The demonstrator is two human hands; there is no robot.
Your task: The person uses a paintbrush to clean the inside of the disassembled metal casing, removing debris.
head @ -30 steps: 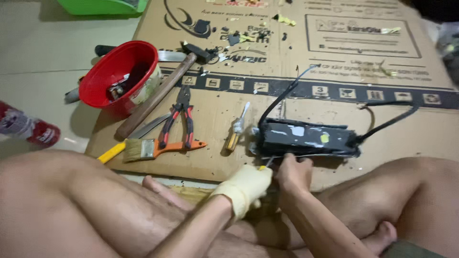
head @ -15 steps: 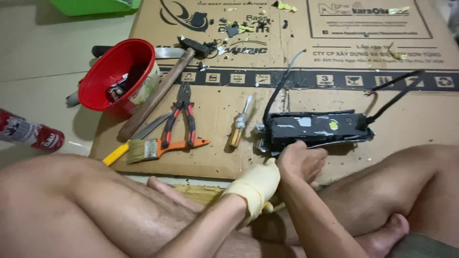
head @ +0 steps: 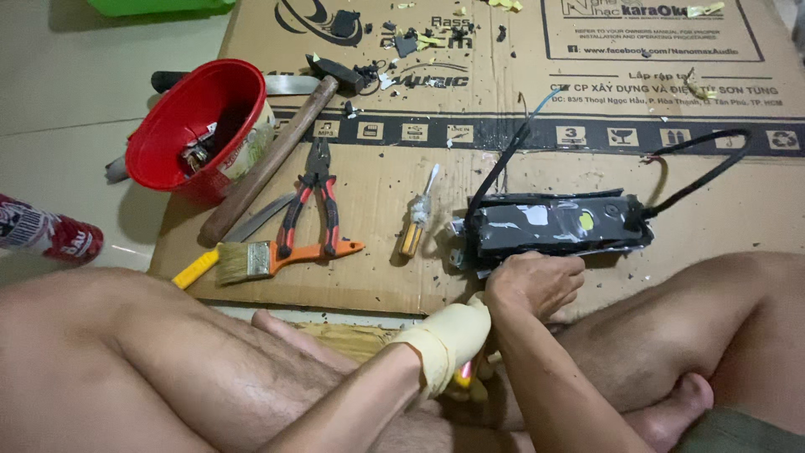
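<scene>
A black box (head: 553, 225) wrapped in dark tape, with black cables coming out of it, lies on the cardboard sheet (head: 377, 277) between my knees. My right hand (head: 534, 282) is curled into a fist against the box's near left edge; nothing shows inside it. My left hand (head: 444, 342), wrapped in a beige bandage or glove, sits just below and left of it, its fingers hidden behind my right forearm. A small yellow-orange object (head: 462, 374) peeks out under the left hand; whether the hand grips it is unclear.
On the cardboard to the left lie a small yellow-handled screwdriver (head: 417, 225), red-handled pliers (head: 312, 205), a paintbrush (head: 251, 260), a wooden-handled hammer (head: 277, 151) and a red bowl (head: 194, 126) of small parts. A red can (head: 46, 233) lies on the floor. Black scraps litter the far cardboard.
The view has drifted, so the box sits lower and further right. My left hand has slipped down under my right wrist. My right fist stays at the box's near edge.
</scene>
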